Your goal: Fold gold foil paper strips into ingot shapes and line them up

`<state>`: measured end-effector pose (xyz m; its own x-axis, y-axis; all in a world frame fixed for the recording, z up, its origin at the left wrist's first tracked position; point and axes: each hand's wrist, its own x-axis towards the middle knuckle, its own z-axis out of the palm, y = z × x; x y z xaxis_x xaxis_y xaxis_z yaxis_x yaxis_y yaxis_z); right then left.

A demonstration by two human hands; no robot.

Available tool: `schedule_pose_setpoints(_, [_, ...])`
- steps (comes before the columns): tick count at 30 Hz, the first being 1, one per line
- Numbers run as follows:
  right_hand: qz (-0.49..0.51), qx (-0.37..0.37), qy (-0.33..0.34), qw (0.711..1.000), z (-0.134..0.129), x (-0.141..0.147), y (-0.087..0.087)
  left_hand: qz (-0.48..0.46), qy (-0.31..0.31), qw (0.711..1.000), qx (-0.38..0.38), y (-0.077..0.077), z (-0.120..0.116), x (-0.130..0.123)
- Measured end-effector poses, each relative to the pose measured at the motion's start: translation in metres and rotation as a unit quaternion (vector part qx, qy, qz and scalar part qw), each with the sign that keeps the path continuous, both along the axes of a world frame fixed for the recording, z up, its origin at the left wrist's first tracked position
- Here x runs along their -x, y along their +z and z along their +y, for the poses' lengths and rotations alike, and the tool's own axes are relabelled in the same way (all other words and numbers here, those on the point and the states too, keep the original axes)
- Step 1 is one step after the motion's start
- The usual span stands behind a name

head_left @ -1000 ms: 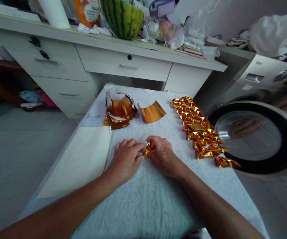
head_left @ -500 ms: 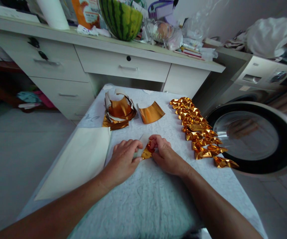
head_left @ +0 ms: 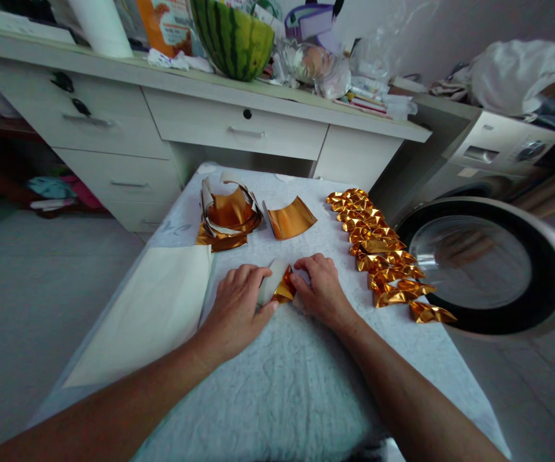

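Note:
A small sheet of gold foil paper [head_left: 284,288], its pale back partly showing, is half folded on the cloth-covered table between my hands. My left hand [head_left: 239,307] grips its left side, thumb near the front edge and fingers behind. On the other side, my right hand [head_left: 324,289] has its fingers curled at the right edge, thumb against the gold fold. Farther back lie a curled stack of gold foil sheets [head_left: 231,212] and one loose curved sheet [head_left: 292,218]. Several folded gold foil pieces [head_left: 378,247] form a row along the right side.
A large cream paper sheet [head_left: 147,314] lies at the table's left. Behind stands a white desk with drawers [head_left: 239,125], bearing a cut watermelon [head_left: 231,42] and plastic bags. An open washing machine door [head_left: 479,263] reaches close to the table's right edge.
My right hand has shifted slightly up and away from the fold, uncovering more of the gold side. My left hand stays in about the same place on the paper.

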<state>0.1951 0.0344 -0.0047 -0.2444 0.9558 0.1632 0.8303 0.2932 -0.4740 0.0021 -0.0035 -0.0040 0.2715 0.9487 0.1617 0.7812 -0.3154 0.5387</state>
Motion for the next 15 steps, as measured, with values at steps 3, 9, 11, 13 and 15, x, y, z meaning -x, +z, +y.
schedule_pose_setpoints(3, [-0.003,0.022,0.009,1.0,-0.0001,0.0,0.0023,0.003,0.003,1.0,0.001,0.0002,0.0005,-0.0004])
schedule_pose_setpoints(9, [0.003,0.026,-0.002,1.0,0.0033,0.0015,0.0012,-0.005,0.0,1.0,0.006,-0.0009,0.0019,-0.0013])
schedule_pose_setpoints(11, [0.003,0.027,-0.011,1.0,0.0037,0.0035,0.0015,-0.015,0.004,1.0,0.006,-0.0026,0.0021,-0.0015])
schedule_pose_setpoints(13, [0.007,0.03,-0.014,0.999,0.0031,0.0052,0.0028,-0.029,0.006,1.0,0.004,-0.0048,0.0025,-0.0014])
schedule_pose_setpoints(15, [0.021,0.03,-0.009,0.999,0.0022,0.0057,0.0045,-0.046,0.003,0.999,0.001,-0.007,0.0031,-0.0012])
